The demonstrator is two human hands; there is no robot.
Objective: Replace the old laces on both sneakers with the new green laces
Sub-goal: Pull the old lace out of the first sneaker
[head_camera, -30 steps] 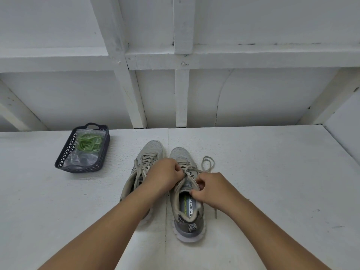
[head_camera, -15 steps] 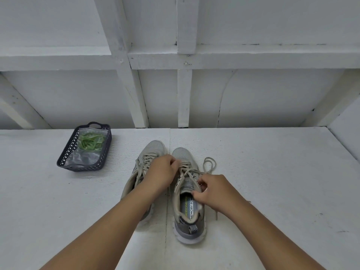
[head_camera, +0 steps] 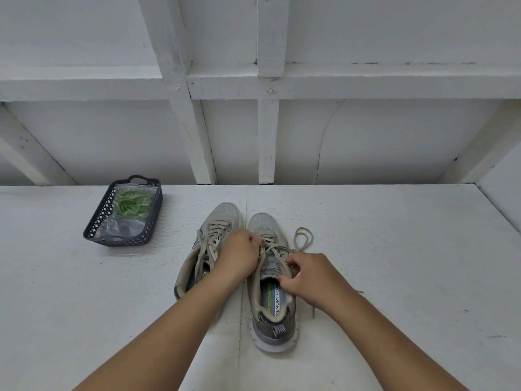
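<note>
Two grey sneakers stand side by side on the white surface, toes pointing away from me. The left sneaker (head_camera: 217, 221) still carries its beige lace, tied loosely. On the right sneaker (head_camera: 267, 311), the old beige lace (head_camera: 303, 239) is loosened and a loop of it trails off to the right. My left hand (head_camera: 239, 255) pinches the lace near the right sneaker's upper eyelets. My right hand (head_camera: 313, 280) pinches the lace at the tongue's right side. The new green laces (head_camera: 132, 203) lie in a clear bag inside a dark basket.
The dark plastic basket (head_camera: 97, 221) sits at the back left of the white surface. White wooden beams and wall panels rise behind it. A white wall (head_camera: 501, 193) closes off the right side.
Both hands have worked a little farther along the right sneaker's lace. The left hand edged toward the toe and the right hand opened away from the tongue slightly.
</note>
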